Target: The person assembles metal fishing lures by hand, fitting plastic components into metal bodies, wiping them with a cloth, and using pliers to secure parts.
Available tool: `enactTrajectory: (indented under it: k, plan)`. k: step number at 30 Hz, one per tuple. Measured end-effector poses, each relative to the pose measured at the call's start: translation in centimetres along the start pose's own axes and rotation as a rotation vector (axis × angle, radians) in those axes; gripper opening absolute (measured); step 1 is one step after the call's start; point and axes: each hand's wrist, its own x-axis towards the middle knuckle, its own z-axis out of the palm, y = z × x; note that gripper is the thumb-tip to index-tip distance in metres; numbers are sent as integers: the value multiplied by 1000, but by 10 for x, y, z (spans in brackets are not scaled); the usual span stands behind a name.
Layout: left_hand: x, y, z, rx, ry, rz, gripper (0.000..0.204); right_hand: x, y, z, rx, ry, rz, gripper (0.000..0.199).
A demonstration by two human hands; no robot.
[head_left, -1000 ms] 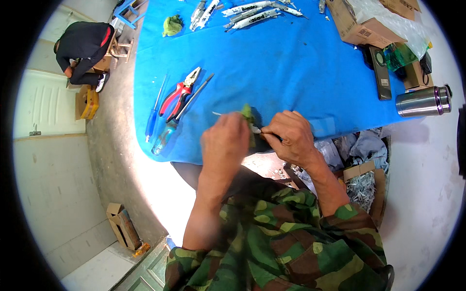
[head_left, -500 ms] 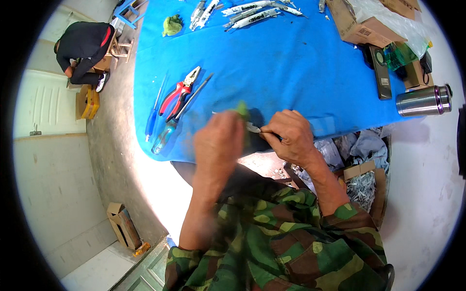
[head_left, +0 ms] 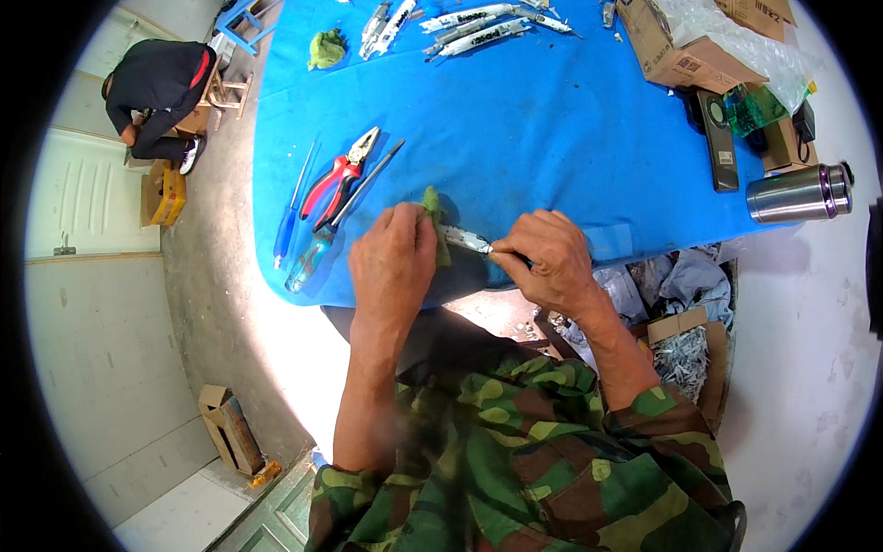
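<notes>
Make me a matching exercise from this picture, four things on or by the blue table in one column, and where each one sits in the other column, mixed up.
Things:
1. red-handled pliers
2. steel flask
3. green rag
4. cardboard box

Places:
A. far right corner of the table
B. under the left hand, against a metal piece pinched by the right hand
C. lying on its side past the table's right edge
D. left part of the table, beside a screwdriver

Pairs: 1-D, 2-C, 3-B, 4-A

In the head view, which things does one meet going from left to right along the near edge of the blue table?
Blue-handled screwdriver → red-handled pliers → left hand holding a green cloth → small metal piece → right hand → steel flask.
</notes>
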Motion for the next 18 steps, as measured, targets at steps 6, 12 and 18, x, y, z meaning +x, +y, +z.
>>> enactTrajectory:
  k: [6, 12, 18]
  plan:
    - [-11, 25, 2, -48, -61, 44, 11, -2, 4, 2, -16, 12, -2, 11]
    - [-21, 35, 14, -138, -103, 51, 12, -1, 3, 2, -21, 21, -23, 12]
    - [-5, 7, 7, -48, -40, -9, 10, -1, 2, 1, 10, 17, -12, 12]
